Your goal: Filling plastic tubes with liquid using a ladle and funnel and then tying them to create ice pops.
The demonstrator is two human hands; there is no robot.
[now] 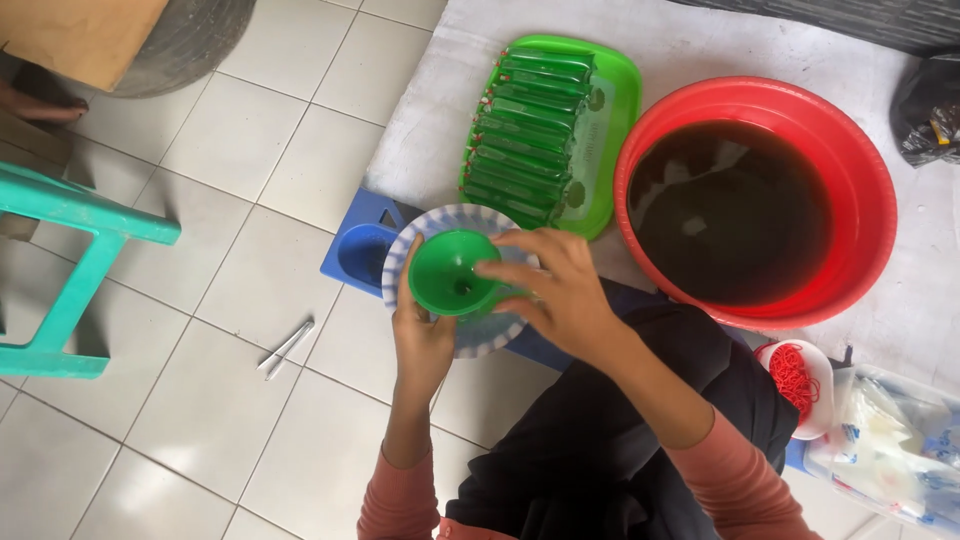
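Over white floor tiles, the left hand [422,335] cups a green funnel [452,274]; right hand [555,290], grip pinched, holds its rim.

The left hand [422,335] gripped the rim of a green funnel [455,273] over a striped bowl [478,330]; the right hand [556,290] touched the funnel's far rim. A green tray [612,130] of filled green packets [525,130] lay beside a red basin [860,170] of dark liquid on the floor.

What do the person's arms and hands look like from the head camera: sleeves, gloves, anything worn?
Both hands are bare, with no gloves. The left hand and right hand come out of salmon-pink long sleeves pushed up the forearms. Whether the right hand wears a ring cannot be told.
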